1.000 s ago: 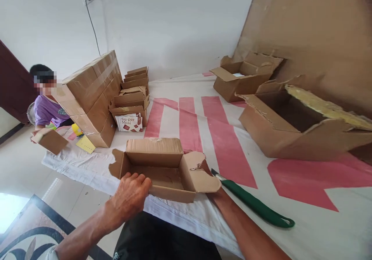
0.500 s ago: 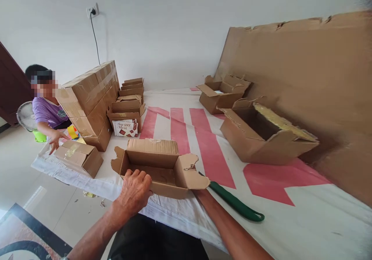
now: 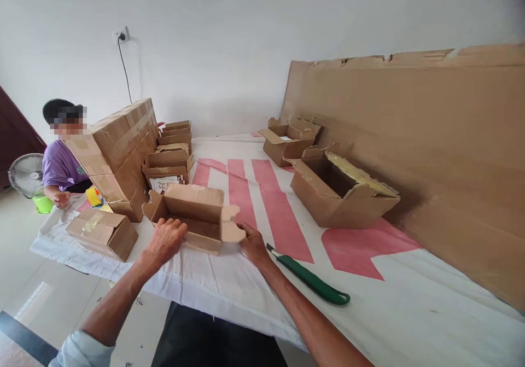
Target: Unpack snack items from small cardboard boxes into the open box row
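The open carton [image 3: 192, 216] lies on the counter [image 3: 229, 279], long axis left-to-right. Left hand [image 3: 166, 239] clasps its near wall; right hand [image 3: 252, 242] grips its right flap. Knife [image 3: 309, 275] lies right of the carton.

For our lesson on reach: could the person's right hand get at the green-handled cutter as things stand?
Probably yes. The green-handled cutter lies on the cloth just beside the right hand, with bare cloth between them. That hand is on the flap of the open cardboard box, so it would have to let go first.
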